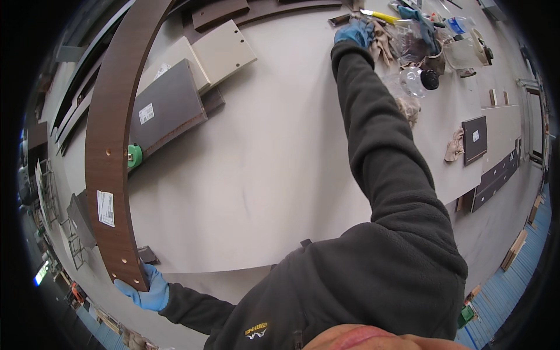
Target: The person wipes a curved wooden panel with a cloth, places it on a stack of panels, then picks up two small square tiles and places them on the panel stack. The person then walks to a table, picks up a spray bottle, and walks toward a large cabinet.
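Note:
My left hand, in a blue glove, grips the near end of a long dark brown board. The board has several drilled holes and a white label, and its far end runs past the upper rim. At full stretch, my right hand, also gloved in blue, is at the far side of the table beside a crumpled tan rag. Its fingers are too hidden and small to tell whether they hold anything. A yellow-handled tool lies just beyond it.
A green tape measure touches the long board. Grey panel and cream panel overlap at left on the pale table. Clear bottle with black cap lies right of my right arm. Small dark panel sits farther right.

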The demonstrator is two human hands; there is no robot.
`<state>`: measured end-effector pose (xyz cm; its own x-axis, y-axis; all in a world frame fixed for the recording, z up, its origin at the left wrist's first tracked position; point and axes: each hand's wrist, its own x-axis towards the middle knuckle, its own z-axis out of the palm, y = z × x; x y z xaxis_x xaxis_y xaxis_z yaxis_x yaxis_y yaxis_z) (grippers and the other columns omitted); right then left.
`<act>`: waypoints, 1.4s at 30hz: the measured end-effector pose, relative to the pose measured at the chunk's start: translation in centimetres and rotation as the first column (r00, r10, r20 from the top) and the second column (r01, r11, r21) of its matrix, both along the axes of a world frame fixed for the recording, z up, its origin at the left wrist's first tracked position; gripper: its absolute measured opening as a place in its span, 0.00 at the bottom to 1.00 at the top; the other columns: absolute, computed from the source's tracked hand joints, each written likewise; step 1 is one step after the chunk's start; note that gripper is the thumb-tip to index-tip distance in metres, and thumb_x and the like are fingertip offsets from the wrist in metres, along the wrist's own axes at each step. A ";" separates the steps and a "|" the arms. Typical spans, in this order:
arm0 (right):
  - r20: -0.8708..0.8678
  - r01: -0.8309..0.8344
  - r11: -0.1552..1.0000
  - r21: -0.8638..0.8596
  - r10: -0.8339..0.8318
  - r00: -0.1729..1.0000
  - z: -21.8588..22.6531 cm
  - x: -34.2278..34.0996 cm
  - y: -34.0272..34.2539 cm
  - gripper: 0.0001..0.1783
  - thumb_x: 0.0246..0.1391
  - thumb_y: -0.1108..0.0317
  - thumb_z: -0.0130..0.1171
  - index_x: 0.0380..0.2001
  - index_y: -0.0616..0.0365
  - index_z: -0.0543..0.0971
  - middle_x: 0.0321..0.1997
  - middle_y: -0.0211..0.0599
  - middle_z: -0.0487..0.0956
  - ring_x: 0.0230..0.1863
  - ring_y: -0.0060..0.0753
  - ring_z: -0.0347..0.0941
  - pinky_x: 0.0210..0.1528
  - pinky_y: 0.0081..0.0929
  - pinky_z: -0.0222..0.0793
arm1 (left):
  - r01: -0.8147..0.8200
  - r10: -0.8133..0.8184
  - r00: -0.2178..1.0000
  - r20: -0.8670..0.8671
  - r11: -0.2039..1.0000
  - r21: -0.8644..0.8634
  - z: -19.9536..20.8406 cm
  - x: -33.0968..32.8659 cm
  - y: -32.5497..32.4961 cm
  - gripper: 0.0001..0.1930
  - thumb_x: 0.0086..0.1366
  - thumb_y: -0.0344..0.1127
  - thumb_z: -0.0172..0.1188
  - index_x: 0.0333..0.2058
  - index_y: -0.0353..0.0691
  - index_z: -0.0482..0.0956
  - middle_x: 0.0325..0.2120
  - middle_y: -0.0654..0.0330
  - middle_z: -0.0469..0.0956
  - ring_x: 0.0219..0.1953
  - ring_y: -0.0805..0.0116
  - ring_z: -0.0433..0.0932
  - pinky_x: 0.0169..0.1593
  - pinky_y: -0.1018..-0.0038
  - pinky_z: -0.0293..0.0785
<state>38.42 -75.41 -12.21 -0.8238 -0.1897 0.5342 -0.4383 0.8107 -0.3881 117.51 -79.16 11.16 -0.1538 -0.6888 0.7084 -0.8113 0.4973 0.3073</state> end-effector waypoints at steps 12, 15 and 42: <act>-0.083 -0.264 0.883 0.388 0.319 0.944 -1.9 -3.1 -1.6 0.30 0.63 0.48 0.51 0.66 0.44 0.72 0.76 0.43 0.65 0.78 0.53 0.54 0.79 0.53 0.43 | 0.076 -0.055 0.954 -0.296 0.995 0.060 -1.3 0.4 -1.7 0.31 0.65 0.41 0.71 0.64 0.42 0.71 0.60 0.52 0.72 0.53 0.53 0.77 0.45 0.57 0.85; -0.128 -0.309 0.871 0.382 0.380 0.916 -2.8 -2.2 -1.3 0.31 0.67 0.46 0.45 0.71 0.38 0.67 0.81 0.38 0.57 0.81 0.51 0.48 0.80 0.56 0.37 | 0.101 -0.006 0.820 -0.572 0.986 0.135 -0.7 0.3 -1.5 0.36 0.59 0.32 0.73 0.65 0.40 0.67 0.56 0.45 0.76 0.47 0.51 0.82 0.46 0.57 0.85; 0.668 0.584 0.809 0.071 -0.473 0.574 0.1 44.1 72.3 0.16 0.62 0.65 0.65 0.49 0.63 0.85 0.47 0.44 0.86 0.50 0.36 0.80 0.56 0.36 0.75 | 0.647 0.097 0.069 -0.993 0.753 0.119 5.5 -7.6 -0.1 0.31 0.67 0.46 0.68 0.61 0.32 0.71 0.51 0.45 0.77 0.45 0.52 0.83 0.45 0.63 0.90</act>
